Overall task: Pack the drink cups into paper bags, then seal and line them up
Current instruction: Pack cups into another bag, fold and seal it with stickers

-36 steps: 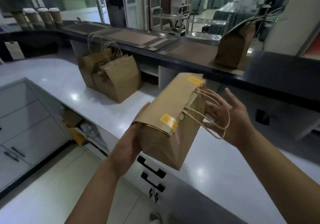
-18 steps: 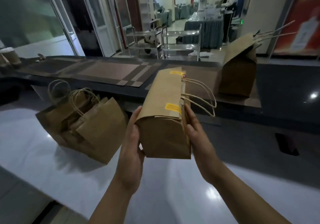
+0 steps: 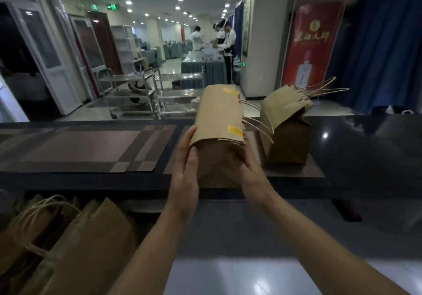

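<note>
Head view: both hands carry a sealed paper bag (image 3: 217,121) between them, neither one clenched. The left hand (image 3: 186,169) lies flat against its left side with the fingers straight. The right hand (image 3: 251,169) presses the right side with its fingers running up the paper, though they are blurred.

The bag stands upright. Its folded top runs lengthwise away from the person, and the twine handles (image 3: 258,116) point right. Two yellow stickers (image 3: 235,130) hold the flap down.

It sits at the front edge of the dark counter (image 3: 365,153), just left of a second sealed bag (image 3: 288,139). I cannot tell whether its base touches the counter.

Half a second earlier the bag was held lower, short of that counter and well apart from the second bag; the handles pointed right then too.
</note>
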